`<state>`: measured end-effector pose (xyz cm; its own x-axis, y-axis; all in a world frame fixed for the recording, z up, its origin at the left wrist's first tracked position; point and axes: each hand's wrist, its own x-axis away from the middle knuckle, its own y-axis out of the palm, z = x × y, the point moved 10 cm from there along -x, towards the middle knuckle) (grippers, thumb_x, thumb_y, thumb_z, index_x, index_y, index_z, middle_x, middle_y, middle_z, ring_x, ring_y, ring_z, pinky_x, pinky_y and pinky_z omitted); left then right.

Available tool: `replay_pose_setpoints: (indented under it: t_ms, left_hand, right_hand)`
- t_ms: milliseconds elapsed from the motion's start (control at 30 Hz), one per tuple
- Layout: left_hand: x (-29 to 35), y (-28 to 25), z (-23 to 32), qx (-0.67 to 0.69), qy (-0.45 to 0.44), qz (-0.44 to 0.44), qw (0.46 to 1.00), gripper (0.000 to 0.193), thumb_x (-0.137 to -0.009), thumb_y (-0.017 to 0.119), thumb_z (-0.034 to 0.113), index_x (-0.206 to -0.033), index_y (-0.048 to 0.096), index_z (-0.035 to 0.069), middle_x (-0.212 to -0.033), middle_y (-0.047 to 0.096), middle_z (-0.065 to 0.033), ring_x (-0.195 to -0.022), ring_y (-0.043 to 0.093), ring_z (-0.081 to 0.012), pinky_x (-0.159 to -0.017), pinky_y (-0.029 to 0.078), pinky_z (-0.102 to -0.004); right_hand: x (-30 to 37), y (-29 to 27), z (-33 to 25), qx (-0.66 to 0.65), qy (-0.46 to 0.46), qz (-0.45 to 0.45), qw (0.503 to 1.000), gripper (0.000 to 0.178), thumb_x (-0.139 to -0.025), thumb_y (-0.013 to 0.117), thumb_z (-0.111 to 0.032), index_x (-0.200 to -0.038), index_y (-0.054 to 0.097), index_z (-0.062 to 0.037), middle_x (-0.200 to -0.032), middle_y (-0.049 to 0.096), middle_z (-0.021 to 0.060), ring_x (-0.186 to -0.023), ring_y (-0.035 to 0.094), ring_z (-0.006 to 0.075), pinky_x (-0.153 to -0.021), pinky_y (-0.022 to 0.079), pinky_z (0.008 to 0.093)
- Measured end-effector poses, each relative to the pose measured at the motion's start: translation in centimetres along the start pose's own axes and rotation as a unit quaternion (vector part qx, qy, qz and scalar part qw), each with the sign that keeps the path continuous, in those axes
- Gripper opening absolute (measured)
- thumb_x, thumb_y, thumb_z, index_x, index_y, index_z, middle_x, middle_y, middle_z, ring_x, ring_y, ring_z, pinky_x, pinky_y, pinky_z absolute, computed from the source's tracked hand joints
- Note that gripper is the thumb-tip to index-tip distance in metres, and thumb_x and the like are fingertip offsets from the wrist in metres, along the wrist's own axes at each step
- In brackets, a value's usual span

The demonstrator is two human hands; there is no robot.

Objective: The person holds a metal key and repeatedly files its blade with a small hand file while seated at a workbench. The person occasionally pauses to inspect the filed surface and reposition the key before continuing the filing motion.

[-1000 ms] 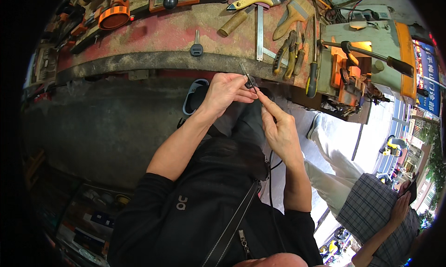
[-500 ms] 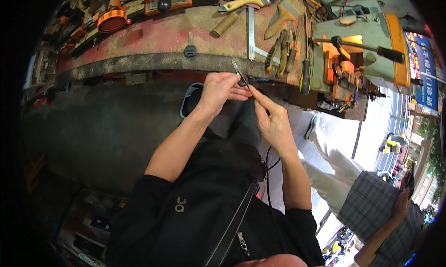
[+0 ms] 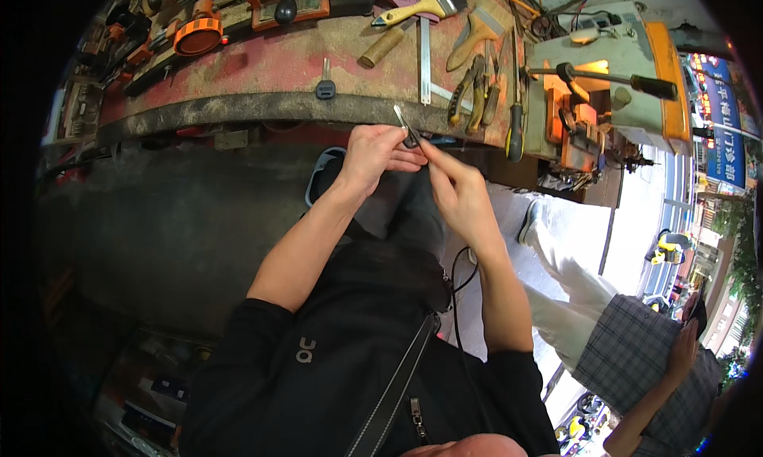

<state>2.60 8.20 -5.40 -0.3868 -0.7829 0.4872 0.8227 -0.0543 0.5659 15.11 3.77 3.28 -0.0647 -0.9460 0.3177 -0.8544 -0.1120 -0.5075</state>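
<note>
My left hand [image 3: 372,161] pinches a key [image 3: 410,139] with a dark head, just off the bench's front edge. Its thin metal blade points up and away from me. The fingers of my right hand [image 3: 461,193] are closed at the head's right side; a small dark piece slants there, and I cannot tell whether it is part of the key. Beyond my hands, a second key [image 3: 325,91] with a dark head lies near the edge of the dusty workbench [image 3: 262,71], its blade pointing away.
Two paintbrushes [image 3: 421,7], a wooden handle [image 3: 384,47], a metal square [image 3: 425,63], pliers [image 3: 475,91] and a screwdriver [image 3: 516,135] lie on the bench. Orange clamps [image 3: 199,36] stand far left, a grey-orange machine [image 3: 612,91] right. A person in a plaid shirt [image 3: 636,346] is at right.
My right hand has shifted slightly left and up, its fingertips closer to the key's head. The key has turned a little in my left hand. The view has shifted slightly.
</note>
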Motion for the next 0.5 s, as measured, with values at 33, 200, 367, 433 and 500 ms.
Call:
replay_pose_setpoints:
  t_ms: [33,200,367,433,500]
  left_hand:
    - [-0.1,0.1,-0.1,0.006,-0.004,-0.01,1.0,0.024,-0.099,0.057,0.013,-0.088,0.065,-0.007,-0.086,0.072,-0.0181,-0.076,0.077,-0.0274,-0.065,0.064,-0.034]
    - [-0.1,-0.2,0.0,-0.004,0.009,0.002,1.0,0.027,-0.099,0.056,0.015,-0.09,0.065,-0.009,-0.088,0.073,-0.0214,-0.077,0.077,-0.0283,-0.065,0.064,-0.0345]
    - [0.1,0.0,-0.1,0.003,0.009,-0.001,1.0,0.028,-0.099,0.056,0.016,-0.089,0.066,-0.009,-0.088,0.073,-0.0221,-0.077,0.077,-0.0289,-0.066,0.064,-0.0351]
    - [0.1,-0.2,0.0,-0.011,0.006,0.009,1.0,0.029,-0.099,0.056,0.016,-0.092,0.066,-0.01,-0.089,0.073,-0.0224,-0.078,0.077,-0.0294,-0.066,0.064,-0.0349]
    - [0.1,0.1,0.0,0.008,0.008,-0.008,1.0,0.028,-0.099,0.056,0.016,-0.092,0.067,-0.009,-0.089,0.073,-0.0213,-0.078,0.076,-0.0284,-0.067,0.064,-0.0348]
  right_hand:
    - [0.1,0.0,-0.2,0.015,0.0,-0.001,1.0,0.034,-0.099,0.054,-0.005,-0.132,0.064,0.0013,-0.113,0.072,0.0269,-0.108,0.072,0.0297,-0.092,0.053,0.0344]
    - [0.0,-0.3,-4.2,-0.016,-0.144,0.028,0.989,0.034,-0.099,0.055,-0.007,-0.131,0.065,-0.0008,-0.102,0.069,0.0305,-0.1,0.071,0.0421,-0.084,0.055,0.0385]
    - [1.0,-0.4,-2.7,0.085,-0.107,0.048,0.989,0.036,-0.098,0.056,-0.011,-0.132,0.067,-0.0091,-0.1,0.069,0.028,-0.096,0.068,0.0453,-0.082,0.055,0.0454]
    - [1.4,-0.6,-2.1,0.104,-0.08,0.055,0.99,0.036,-0.097,0.057,-0.012,-0.131,0.068,-0.0106,-0.097,0.069,0.0273,-0.092,0.068,0.0461,-0.079,0.055,0.0475]
    - [1.5,-0.6,-2.2,0.131,-0.083,0.059,0.986,0.035,-0.097,0.057,-0.013,-0.13,0.068,-0.0115,-0.094,0.069,0.0266,-0.088,0.068,0.0464,-0.077,0.055,0.0493]
